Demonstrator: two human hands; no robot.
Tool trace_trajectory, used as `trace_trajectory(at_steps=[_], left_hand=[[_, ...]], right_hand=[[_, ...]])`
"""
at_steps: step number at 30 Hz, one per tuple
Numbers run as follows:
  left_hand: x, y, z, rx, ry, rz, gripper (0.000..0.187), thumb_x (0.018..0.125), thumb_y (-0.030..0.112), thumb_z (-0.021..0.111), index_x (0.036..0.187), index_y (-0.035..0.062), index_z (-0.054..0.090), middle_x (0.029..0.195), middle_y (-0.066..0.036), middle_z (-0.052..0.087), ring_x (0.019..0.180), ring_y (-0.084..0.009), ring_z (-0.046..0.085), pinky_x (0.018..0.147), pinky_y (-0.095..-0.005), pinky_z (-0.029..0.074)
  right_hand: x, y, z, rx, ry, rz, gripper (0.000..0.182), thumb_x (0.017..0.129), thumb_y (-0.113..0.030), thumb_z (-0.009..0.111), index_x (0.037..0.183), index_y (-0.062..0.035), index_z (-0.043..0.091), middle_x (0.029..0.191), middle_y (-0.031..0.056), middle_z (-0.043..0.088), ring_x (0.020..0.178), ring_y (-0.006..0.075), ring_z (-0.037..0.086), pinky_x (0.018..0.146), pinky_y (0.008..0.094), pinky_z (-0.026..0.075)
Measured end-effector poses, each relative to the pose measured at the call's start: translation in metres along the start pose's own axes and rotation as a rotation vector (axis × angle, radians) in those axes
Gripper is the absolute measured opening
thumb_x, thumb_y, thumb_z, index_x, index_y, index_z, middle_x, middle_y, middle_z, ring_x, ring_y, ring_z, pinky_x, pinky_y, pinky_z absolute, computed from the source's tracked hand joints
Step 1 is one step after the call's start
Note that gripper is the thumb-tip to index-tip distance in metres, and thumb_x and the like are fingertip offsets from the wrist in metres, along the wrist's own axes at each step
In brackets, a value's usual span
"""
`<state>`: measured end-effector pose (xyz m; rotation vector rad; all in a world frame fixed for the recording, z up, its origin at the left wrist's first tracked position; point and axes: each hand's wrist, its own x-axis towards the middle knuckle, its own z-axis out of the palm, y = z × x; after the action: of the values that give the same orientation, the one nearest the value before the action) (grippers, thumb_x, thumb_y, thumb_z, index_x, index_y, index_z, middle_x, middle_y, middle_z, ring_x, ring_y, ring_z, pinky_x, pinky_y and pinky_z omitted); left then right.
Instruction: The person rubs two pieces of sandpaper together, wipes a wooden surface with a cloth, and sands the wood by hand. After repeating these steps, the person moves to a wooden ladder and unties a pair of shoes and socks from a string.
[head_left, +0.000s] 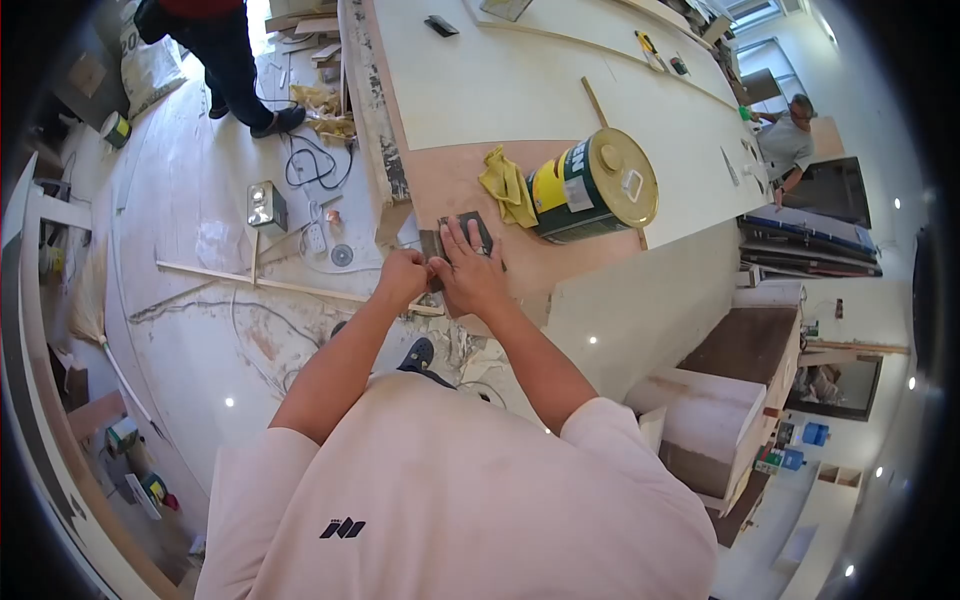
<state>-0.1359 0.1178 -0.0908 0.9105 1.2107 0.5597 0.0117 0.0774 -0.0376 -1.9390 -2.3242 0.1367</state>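
A dark, flat rectangular piece [484,229] lies near the corner of the brown board [450,165] on the work table; its kind is not clear. My right hand [472,278] rests on it, fingers stretched out over its surface. Close beside, at the piece's lower left edge, my left hand [404,278] is closed with the fingers curled; what they pinch is hidden. Just right of the piece stands a big green and yellow can [590,190] with a gold lid. A crumpled yellow cloth or glove [508,187] leans against the can.
Behind the can, a wooden stick [594,101] lies on the white sheet [490,90]. A metal tin [266,207], cables and wood strips [300,284] litter the floor at left. One person [215,55] stands at upper left, another [790,140] at far right. Wooden boxes [740,375] stand at right.
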Motion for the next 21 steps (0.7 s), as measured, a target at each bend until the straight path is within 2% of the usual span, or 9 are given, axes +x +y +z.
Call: trace_trajectory(at_steps=[3,4,7,8,12,15,19,20,21], left_hand=[[-0.016,0.024,-0.004,0.154,-0.022,-0.018,0.019,0.085,0.007,0.070,0.071,-0.0011,0.060,0.066,-0.006,0.060,0.057,-0.0146,0.059,0.048,-0.0290,0.046],[-0.006,0.010,-0.007,0.070,-0.059,-0.030,0.017,0.085,0.006,0.070,0.073,-0.0006,0.060,0.067,-0.006,0.060,0.059,-0.0150,0.060,0.048,-0.0287,0.046],[-0.003,0.004,-0.006,-0.003,-0.051,-0.023,0.016,0.084,0.005,0.070,0.073,-0.0004,0.060,0.065,-0.006,0.059,0.058,-0.0151,0.060,0.047,-0.0287,0.045],[-0.006,0.006,-0.005,-0.162,-0.088,-0.031,0.016,0.084,0.005,0.071,0.074,-0.0008,0.060,0.066,-0.006,0.059,0.057,-0.0141,0.059,0.047,-0.0281,0.046],[-0.012,0.017,-0.007,0.153,-0.040,-0.005,0.016,0.085,0.009,0.071,0.077,-0.0024,0.063,0.067,-0.007,0.060,0.056,-0.0128,0.058,0.049,-0.0278,0.049],[-0.008,0.016,-0.004,0.140,-0.026,-0.022,0.017,0.086,0.010,0.071,0.078,-0.0025,0.063,0.066,-0.007,0.060,0.055,-0.0127,0.057,0.049,-0.0276,0.048],[-0.008,0.017,-0.006,0.124,-0.060,-0.041,0.016,0.087,0.009,0.069,0.079,-0.0031,0.063,0.071,-0.006,0.061,0.060,-0.0138,0.059,0.052,-0.0282,0.051],[0.000,0.011,-0.015,0.294,-0.088,0.008,0.016,0.088,0.011,0.069,0.082,-0.0037,0.063,0.073,-0.006,0.060,0.061,-0.0150,0.059,0.054,-0.0288,0.053],[-0.004,0.015,-0.024,0.310,-0.105,-0.014,0.017,0.088,0.011,0.068,0.082,-0.0040,0.063,0.072,-0.006,0.059,0.060,-0.0156,0.059,0.055,-0.0291,0.053]], right_hand=[[-0.047,-0.010,0.001,0.029,-0.004,-0.053,0.059,0.095,-0.041,0.051,0.141,-0.0035,0.045,0.152,0.0126,0.038,0.140,0.0383,0.033,0.106,0.0691,0.019],[-0.067,-0.015,-0.001,0.036,-0.043,-0.025,0.056,0.096,-0.039,0.051,0.139,-0.0036,0.047,0.151,0.0122,0.040,0.139,0.0364,0.034,0.106,0.0688,0.019],[-0.035,-0.008,-0.003,0.067,0.014,-0.049,0.058,0.095,-0.042,0.051,0.139,-0.0042,0.048,0.150,0.0115,0.040,0.139,0.0351,0.034,0.107,0.0687,0.018],[-0.013,-0.007,-0.002,0.040,0.052,-0.017,0.060,0.094,-0.046,0.051,0.139,-0.0052,0.048,0.150,0.0113,0.041,0.140,0.0342,0.034,0.107,0.0688,0.017],[-0.040,-0.013,0.002,0.039,0.042,0.028,0.061,0.096,-0.048,0.045,0.140,-0.0062,0.048,0.152,0.0108,0.038,0.141,0.0352,0.033,0.108,0.0693,0.017],[-0.059,-0.012,0.005,0.034,-0.048,0.062,0.064,0.096,-0.053,0.042,0.142,-0.0080,0.045,0.154,0.0097,0.034,0.142,0.0354,0.031,0.108,0.0692,0.016],[-0.004,0.004,-0.003,0.076,-0.022,0.107,0.068,0.094,-0.056,0.044,0.144,-0.0105,0.043,0.156,0.0082,0.031,0.143,0.0347,0.028,0.109,0.0686,0.016],[-0.008,0.009,-0.003,0.097,-0.036,0.120,0.068,0.094,-0.056,0.044,0.145,-0.0108,0.042,0.157,0.0084,0.030,0.143,0.0348,0.028,0.109,0.0683,0.016],[-0.016,0.015,-0.003,0.115,-0.056,0.133,0.068,0.094,-0.055,0.044,0.145,-0.0112,0.041,0.157,0.0086,0.029,0.144,0.0349,0.027,0.109,0.0680,0.016]])
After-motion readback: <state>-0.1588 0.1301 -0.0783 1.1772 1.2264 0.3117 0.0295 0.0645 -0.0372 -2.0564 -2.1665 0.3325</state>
